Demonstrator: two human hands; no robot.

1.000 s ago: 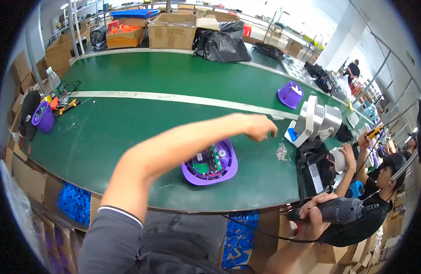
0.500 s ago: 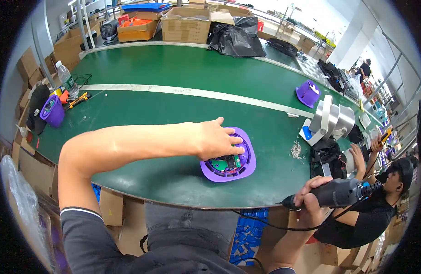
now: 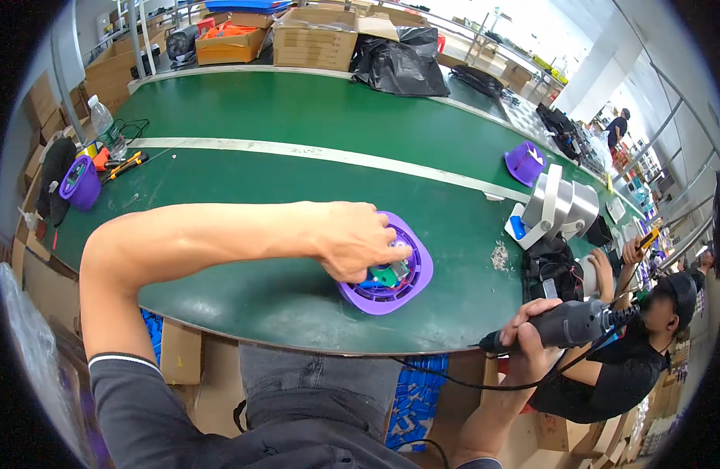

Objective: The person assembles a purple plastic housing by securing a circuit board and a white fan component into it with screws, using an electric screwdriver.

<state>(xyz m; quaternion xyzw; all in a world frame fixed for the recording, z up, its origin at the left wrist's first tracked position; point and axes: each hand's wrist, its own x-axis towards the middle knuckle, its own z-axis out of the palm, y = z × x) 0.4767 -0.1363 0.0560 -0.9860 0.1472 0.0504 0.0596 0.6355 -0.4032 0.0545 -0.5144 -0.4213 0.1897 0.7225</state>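
My left hand [image 3: 356, 241] is over a purple plastic housing [image 3: 424, 273] with a round ribbed inside, lying on the green worktable near its front edge. Its fingers are curled down into the housing, closed on a green circuit board [image 3: 388, 276] that looks tilted; the fingertips are partly hidden. A bit of blue shows beside the board. At the table's front edge on the right, my right hand [image 3: 532, 344] is wrapped round a black corded electric screwdriver [image 3: 573, 324], its tip pointing left, apart from the housing. The cable loops below my hand.
Small screws [image 3: 499, 256] lie in a pile right of the housing. Beyond them stand a silver cylindrical device [image 3: 567, 207] and a purple cup-shaped part [image 3: 526, 162]. A purple container [image 3: 81, 186], pliers [image 3: 127, 166] and a bottle [image 3: 104, 125] are at left. A co-worker [image 3: 649, 336] sits close at right.
My left fingers have curled further into the housing, and the circuit board has gone from lying flat to looking tilted. My right hand still holds the electric screwdriver in nearly the same place.
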